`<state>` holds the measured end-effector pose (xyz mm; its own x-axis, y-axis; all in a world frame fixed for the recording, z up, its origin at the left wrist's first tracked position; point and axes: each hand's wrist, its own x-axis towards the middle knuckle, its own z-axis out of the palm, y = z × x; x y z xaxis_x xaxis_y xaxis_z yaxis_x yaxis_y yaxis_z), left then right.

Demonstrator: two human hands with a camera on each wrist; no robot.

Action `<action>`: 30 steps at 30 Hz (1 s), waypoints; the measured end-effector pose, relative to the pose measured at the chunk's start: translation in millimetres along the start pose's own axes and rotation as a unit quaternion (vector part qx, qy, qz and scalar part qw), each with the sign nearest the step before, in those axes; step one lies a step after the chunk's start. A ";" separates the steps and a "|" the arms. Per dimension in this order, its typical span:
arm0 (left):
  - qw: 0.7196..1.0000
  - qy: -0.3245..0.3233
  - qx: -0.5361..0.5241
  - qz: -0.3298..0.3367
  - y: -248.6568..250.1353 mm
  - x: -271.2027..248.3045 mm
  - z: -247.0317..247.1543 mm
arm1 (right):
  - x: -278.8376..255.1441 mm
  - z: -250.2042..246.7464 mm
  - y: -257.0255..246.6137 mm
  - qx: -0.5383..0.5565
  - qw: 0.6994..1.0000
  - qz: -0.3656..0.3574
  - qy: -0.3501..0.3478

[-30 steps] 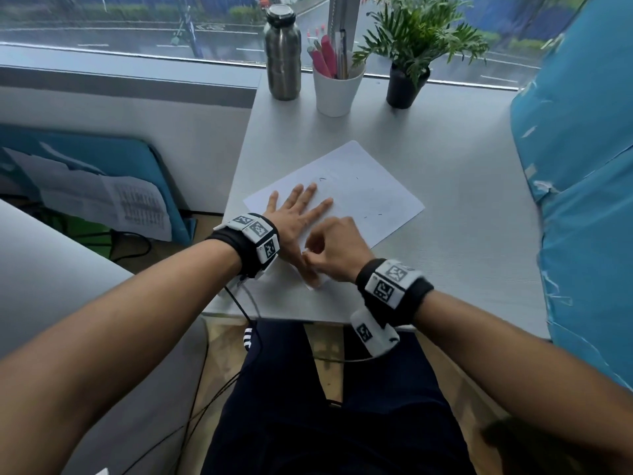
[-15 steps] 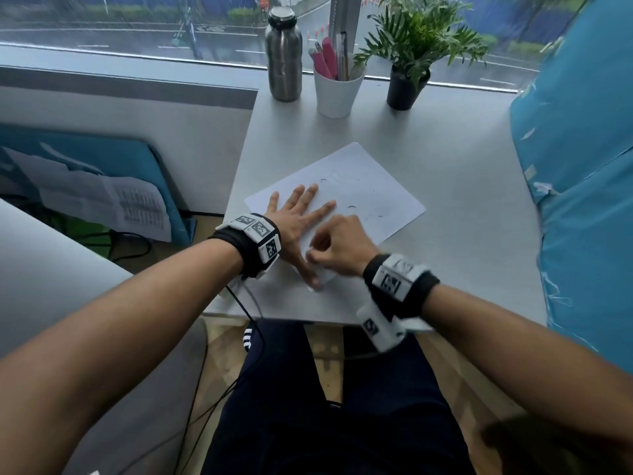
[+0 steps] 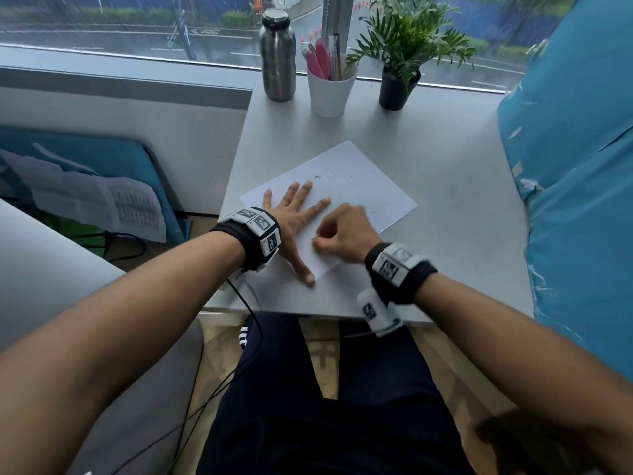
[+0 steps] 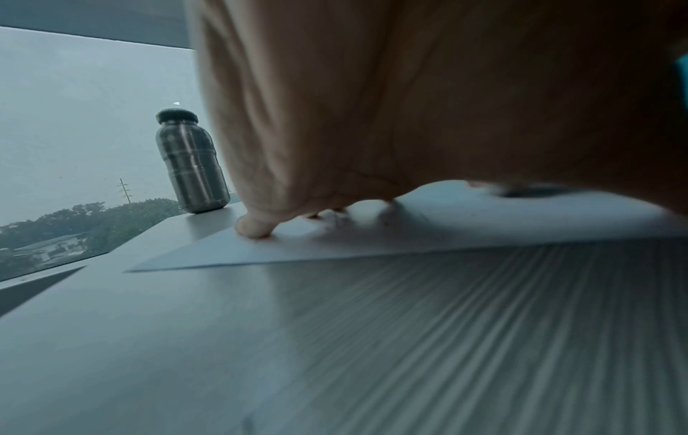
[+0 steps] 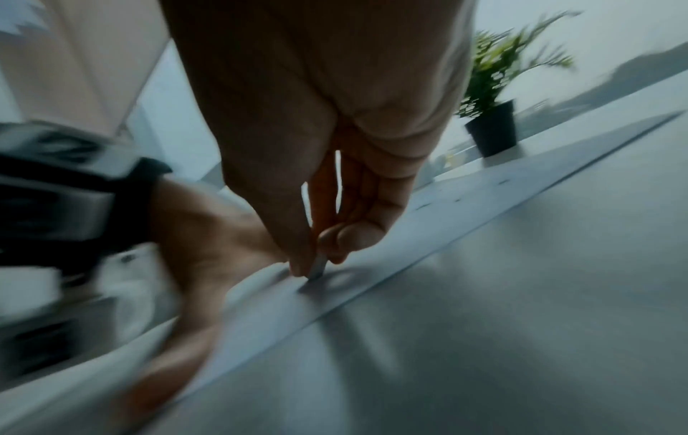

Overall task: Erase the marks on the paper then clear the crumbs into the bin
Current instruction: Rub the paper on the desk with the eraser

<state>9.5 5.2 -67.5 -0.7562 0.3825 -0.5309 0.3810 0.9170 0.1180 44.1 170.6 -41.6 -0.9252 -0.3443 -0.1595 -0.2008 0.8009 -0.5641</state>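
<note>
A white sheet of paper (image 3: pixel 356 180) lies at an angle on the grey desk (image 3: pixel 445 159), with faint pencil marks (image 3: pixel 318 177) near its far part. My left hand (image 3: pixel 294 217) lies flat on the paper's near left part, fingers spread, holding it down. My right hand (image 3: pixel 337 234) is curled beside it over the near edge. In the right wrist view its thumb and fingers (image 5: pixel 335 241) pinch a small eraser (image 5: pixel 318 269) whose tip presses on the paper (image 5: pixel 428 212). The left wrist view shows a fingertip (image 4: pixel 255 228) on the sheet (image 4: pixel 335 250).
At the desk's far edge by the window stand a steel bottle (image 3: pixel 277 56), a white cup of pens (image 3: pixel 330 89) and a potted plant (image 3: pixel 402 56). A blue cushion (image 3: pixel 575 166) borders the right side. No bin is in view.
My right hand has shifted back and forth over the near part of the paper, now blurred with motion. The left hand stays flat in place.
</note>
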 end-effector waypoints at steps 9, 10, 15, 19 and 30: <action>1.000 0.003 0.003 -0.012 2.7 -0.3 -1.3 | -12.3 8.0 -4.2 -0.037 0.999 -0.015 -0.018; 1.000 0.004 0.006 -0.012 2.7 -0.1 -0.8 | -16.3 8.6 -5.3 -0.026 0.999 -0.023 -0.032; 1.000 0.000 -0.001 -0.011 6.5 -1.4 -4.6 | 17.1 -27.8 27.6 -0.014 0.997 0.062 0.053; 1.000 -0.002 0.005 -0.020 8.8 0.4 -4.1 | -2.9 -1.0 8.3 -0.008 0.999 0.021 0.040; 0.999 -0.020 0.007 -0.026 13.0 -3.8 -7.8 | -6.7 -4.4 14.0 -0.024 1.000 0.005 0.016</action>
<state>13.2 16.5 -57.4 -0.7532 0.3292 -0.5696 0.3491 0.9338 0.0780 46.0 186.3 -44.9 -0.9370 -0.3206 -0.1387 -0.2058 0.8275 -0.5224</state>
